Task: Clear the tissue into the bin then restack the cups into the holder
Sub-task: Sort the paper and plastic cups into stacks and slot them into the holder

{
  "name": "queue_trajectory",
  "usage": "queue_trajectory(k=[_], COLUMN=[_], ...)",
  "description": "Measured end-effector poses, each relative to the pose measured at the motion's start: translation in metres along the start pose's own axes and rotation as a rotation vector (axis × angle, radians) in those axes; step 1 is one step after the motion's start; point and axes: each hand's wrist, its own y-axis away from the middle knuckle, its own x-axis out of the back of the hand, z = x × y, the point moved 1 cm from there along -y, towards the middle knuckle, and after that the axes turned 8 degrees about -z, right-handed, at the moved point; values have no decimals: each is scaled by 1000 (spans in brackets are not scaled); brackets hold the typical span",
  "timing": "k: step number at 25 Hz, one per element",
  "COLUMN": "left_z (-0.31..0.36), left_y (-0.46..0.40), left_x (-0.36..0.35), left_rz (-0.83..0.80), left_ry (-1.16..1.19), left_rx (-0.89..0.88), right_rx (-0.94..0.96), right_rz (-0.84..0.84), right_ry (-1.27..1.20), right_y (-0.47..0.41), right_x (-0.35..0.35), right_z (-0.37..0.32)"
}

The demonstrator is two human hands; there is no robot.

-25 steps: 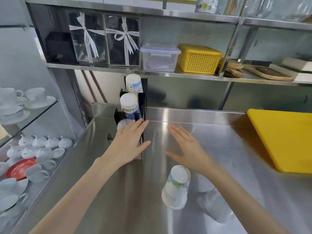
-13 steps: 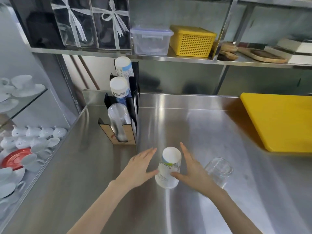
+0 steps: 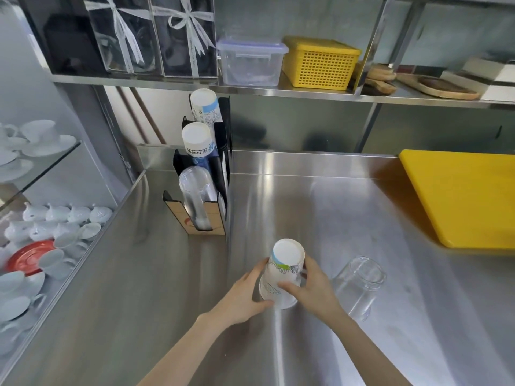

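Note:
An upside-down stack of white paper cups (image 3: 282, 270) with blue and green print stands on the steel counter (image 3: 172, 288). My left hand (image 3: 242, 295) grips its left side and my right hand (image 3: 312, 288) grips its right side. A clear plastic cup (image 3: 358, 285) lies on its side just right of my right hand. The black cup holder (image 3: 220, 168) stands at the back left, with two paper cup stacks (image 3: 198, 139) and a clear cup stack (image 3: 195, 190) in its slots. No tissue or bin is in view.
A yellow cutting board (image 3: 462, 196) lies at the right of the counter. White teacups and a red saucer (image 3: 28, 256) fill the lower shelf at left. Above, a shelf holds a yellow basket (image 3: 320, 62), a clear box (image 3: 250, 61) and ribboned boxes.
Both hands drew back from the holder toward me and closed around the paper cup stack from either side. The view tilted, bringing the lying clear cup into sight.

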Motion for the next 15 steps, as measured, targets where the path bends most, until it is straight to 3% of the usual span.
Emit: queue_trajectory(k=[5, 15], left_z=[16, 58], left_y=[2, 5], left_x=[4, 83], left_rz=[75, 315], left_ry=[55, 47], left_rx=[-77, -219], right_rx=[22, 267], right_rz=[38, 75], right_ry=[-73, -10], right_y=[2, -16], right_x=[10, 39], right_z=[-20, -121])
